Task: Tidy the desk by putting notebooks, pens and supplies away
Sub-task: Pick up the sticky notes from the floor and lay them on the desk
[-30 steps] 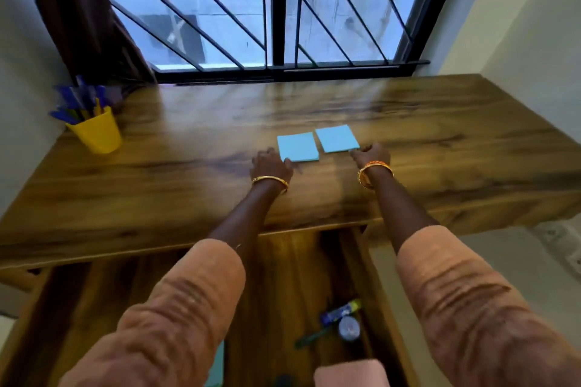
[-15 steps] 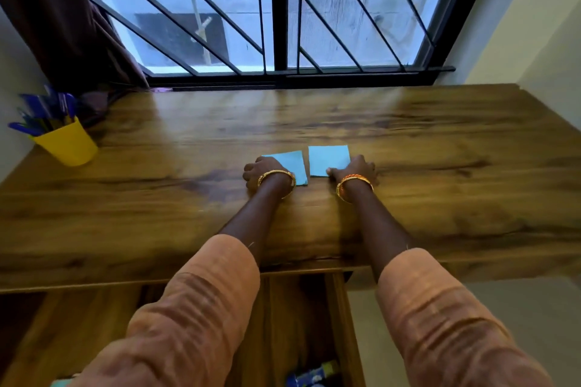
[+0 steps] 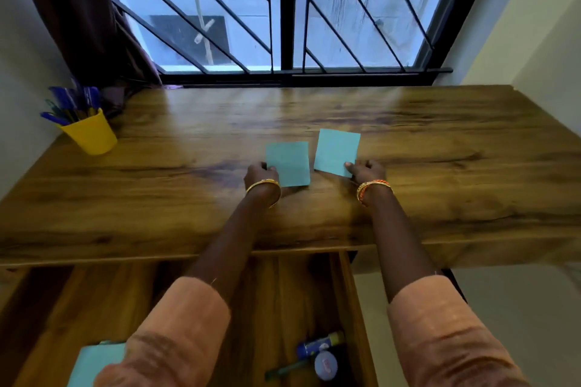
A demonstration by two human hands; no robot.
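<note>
Cool daylight comes in through the barred window behind the desk and is the main source of light. It makes a pale glare on the far part of the wooden top, while the near edge is darker. The open drawer below lies in dim shadow. The sleeves at the bottom look soft and blurred. Straight lines bend near the edges.

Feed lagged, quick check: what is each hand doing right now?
Left hand: pinching the left blue note pad.
Right hand: pinching the right blue note pad.
</note>
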